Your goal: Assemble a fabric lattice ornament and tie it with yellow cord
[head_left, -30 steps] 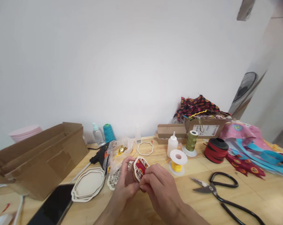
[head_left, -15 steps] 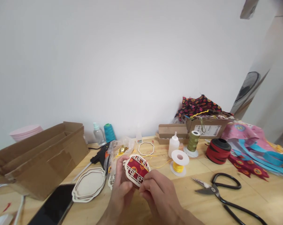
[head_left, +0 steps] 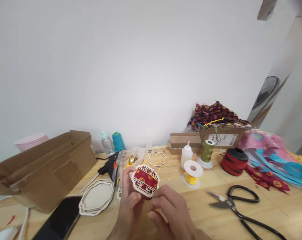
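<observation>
My left hand (head_left: 130, 198) grips a scallop-edged wooden ornament (head_left: 145, 181), thumb at its near edge and fingers behind it. Red patterned fabric shows between bands of pale lattice. A thin yellow cord (head_left: 153, 178) crosses the front. By the lower right edge is my right hand (head_left: 169, 208), its fingers curled in; whatever they may hold is hidden. Beyond, yellow cord also trails to a white spool (head_left: 193, 168). Left of my hands lies a stack of pale wooden frames (head_left: 97, 196), and a single thin frame (head_left: 157, 159) lies behind the ornament.
Black-handled scissors (head_left: 232, 201) lie open at right, near a red ribbon roll (head_left: 234, 161). A squeeze bottle (head_left: 186, 156) and olive thread cone (head_left: 207, 151) stand behind. At left are a cardboard box (head_left: 65, 173), a phone (head_left: 58, 218) and a black glue gun (head_left: 108, 166).
The ornament has turned slightly to face me more squarely. My right thumb has come away from the fingertips and sits a little lower. The view has shifted slightly.
</observation>
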`<act>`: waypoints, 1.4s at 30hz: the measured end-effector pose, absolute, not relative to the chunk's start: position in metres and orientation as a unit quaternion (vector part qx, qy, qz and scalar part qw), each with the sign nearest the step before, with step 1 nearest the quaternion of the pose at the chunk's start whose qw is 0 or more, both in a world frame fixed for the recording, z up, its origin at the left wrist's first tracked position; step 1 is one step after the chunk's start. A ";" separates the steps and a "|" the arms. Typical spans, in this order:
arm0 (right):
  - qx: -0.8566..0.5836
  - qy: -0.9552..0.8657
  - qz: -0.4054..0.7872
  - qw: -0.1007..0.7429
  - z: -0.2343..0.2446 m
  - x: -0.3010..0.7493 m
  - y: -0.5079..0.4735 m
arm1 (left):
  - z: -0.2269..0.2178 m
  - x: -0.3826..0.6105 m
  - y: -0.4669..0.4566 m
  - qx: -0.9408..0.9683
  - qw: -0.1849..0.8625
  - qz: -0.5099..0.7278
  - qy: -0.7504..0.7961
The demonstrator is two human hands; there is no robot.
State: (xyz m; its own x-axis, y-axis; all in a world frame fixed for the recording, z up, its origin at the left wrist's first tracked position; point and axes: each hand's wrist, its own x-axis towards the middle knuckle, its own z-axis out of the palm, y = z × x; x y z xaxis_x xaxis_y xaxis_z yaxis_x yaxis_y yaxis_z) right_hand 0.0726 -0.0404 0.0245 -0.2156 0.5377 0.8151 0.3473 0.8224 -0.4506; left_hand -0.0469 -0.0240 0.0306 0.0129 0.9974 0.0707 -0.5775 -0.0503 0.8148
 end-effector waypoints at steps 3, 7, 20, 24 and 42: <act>-0.298 -0.760 0.074 0.573 0.026 0.078 -0.038 | 0.029 -0.047 -0.023 0.357 0.621 0.627 0.306; -0.331 -0.759 0.006 0.561 0.027 0.079 -0.031 | 0.021 -0.047 -0.017 0.385 0.615 0.620 0.298; -0.331 -0.827 -0.187 0.415 0.021 0.087 -0.032 | 0.017 -0.043 -0.017 0.415 0.589 0.624 0.303; -0.325 -0.813 -0.170 0.452 0.019 0.087 -0.031 | 0.021 -0.045 -0.017 0.390 0.596 0.643 0.280; -0.395 -0.759 -0.083 0.511 0.023 0.073 -0.034 | 0.021 -0.046 -0.017 0.396 0.549 0.662 0.323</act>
State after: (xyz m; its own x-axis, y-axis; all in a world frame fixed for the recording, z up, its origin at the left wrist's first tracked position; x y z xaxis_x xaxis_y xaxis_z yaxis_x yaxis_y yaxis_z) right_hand 0.0732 -0.0336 0.0230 -0.1648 0.5148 0.8413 0.6848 0.6736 -0.2780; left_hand -0.0463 -0.0175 0.0214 -0.0845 0.9821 0.1683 -0.4705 -0.1882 0.8621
